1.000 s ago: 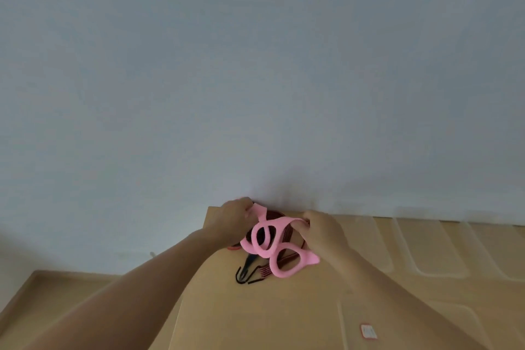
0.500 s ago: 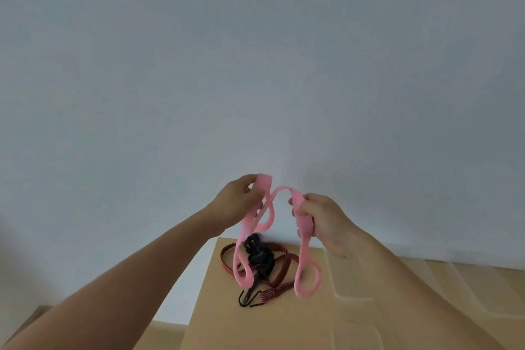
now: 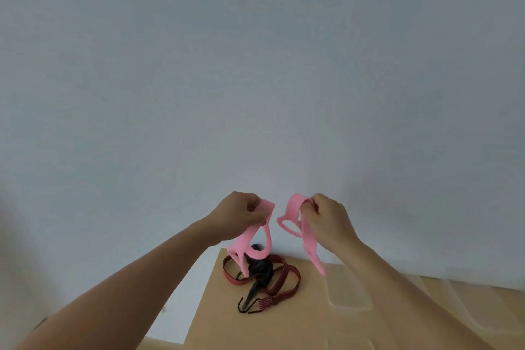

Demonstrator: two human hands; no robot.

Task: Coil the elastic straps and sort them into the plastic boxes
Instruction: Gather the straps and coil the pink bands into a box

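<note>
Above the red hooked bungee cord point(image 3: 267, 303) on the table point(image 3: 227, 324), the left hand point(image 3: 238, 216) grips a dangling pink strap loop point(image 3: 257, 254), the right hand point(image 3: 326, 219) pinches another pink loop point(image 3: 294, 206), and a clear plastic box point(image 3: 346, 290) lies right of the cord.

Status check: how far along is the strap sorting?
Done: nothing visibly boxed; the clear plastic box shows no strap inside. In hand: left hand and right hand both grip the pink flat elastic strap, its loops hanging uncoiled. To do: the dark red hooked strap and black cord bundle lie loose on the tan table.
</note>
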